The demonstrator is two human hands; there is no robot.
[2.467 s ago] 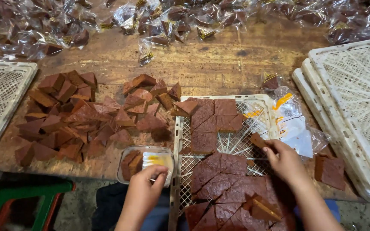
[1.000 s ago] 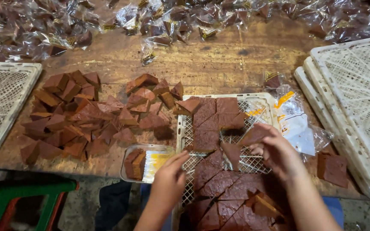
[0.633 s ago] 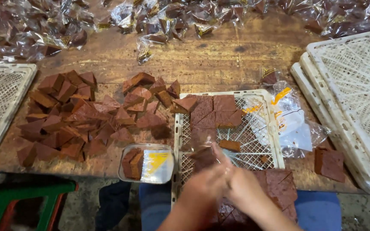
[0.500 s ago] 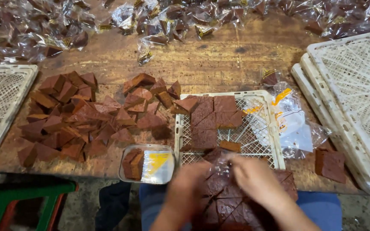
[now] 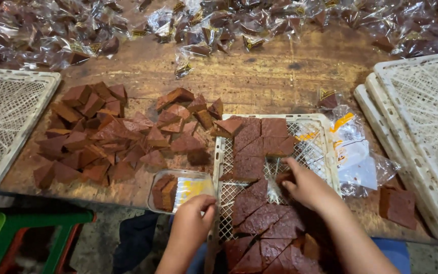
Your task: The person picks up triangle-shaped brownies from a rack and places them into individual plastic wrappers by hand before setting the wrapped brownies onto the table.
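Observation:
A white mesh tray lies at the table's near edge with flat brown cake slabs cut into squares and triangles. My right hand rests on this tray, fingers closed on a small brown cake piece. Left of the mesh tray sits a clear plastic tray with two brown pieces and a yellow label. My left hand grips its near right corner.
A heap of loose brown pieces covers the table's left middle. Wrapped pieces in clear film line the back. Empty white trays lie at left and stacked at right. Clear bags and one loose piece lie right.
Half a second ago both hands were together low over the mesh tray. They have parted: the left went to the clear plastic tray, the right moved up the mesh tray onto a piece.

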